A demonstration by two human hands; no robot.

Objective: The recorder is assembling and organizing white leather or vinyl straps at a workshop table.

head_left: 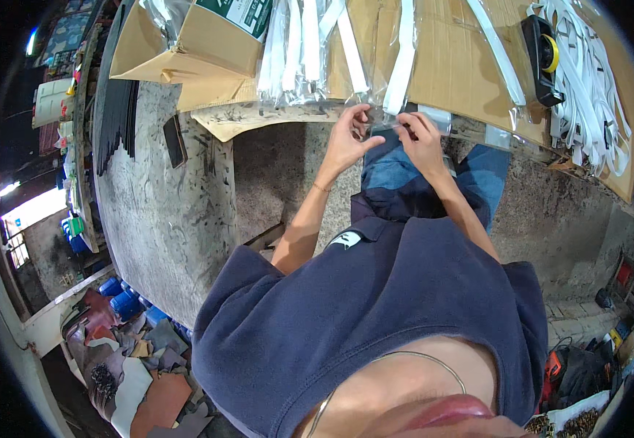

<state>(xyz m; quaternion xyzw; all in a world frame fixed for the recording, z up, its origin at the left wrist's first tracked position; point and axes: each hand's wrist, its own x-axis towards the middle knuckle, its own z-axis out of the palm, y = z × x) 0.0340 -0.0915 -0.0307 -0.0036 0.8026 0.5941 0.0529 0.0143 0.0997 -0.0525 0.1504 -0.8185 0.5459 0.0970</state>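
Note:
At the near edge of the cardboard-covered table, a clear plastic bag (pixel 379 118) lies between my two hands. A white strap (pixel 403 69) runs away from me inside the bag. My left hand (pixel 347 142) has its fingers curled at the bag's left side, with the thumb stretched toward the right. My right hand (pixel 422 142) pinches the bag's near right part between thumb and fingers. Just to the left lies another bagged white strap (pixel 352 55), and beyond it a row of bagged white straps (pixel 291 55).
An open cardboard box (pixel 214 47) stands at the far left. To the right are a black tape dispenser (pixel 541 62), a single bagged strap (pixel 498 55) and a heap of white straps (pixel 587 87). A dark phone (pixel 175 141) lies on the grey surface (pixel 163 219) at left.

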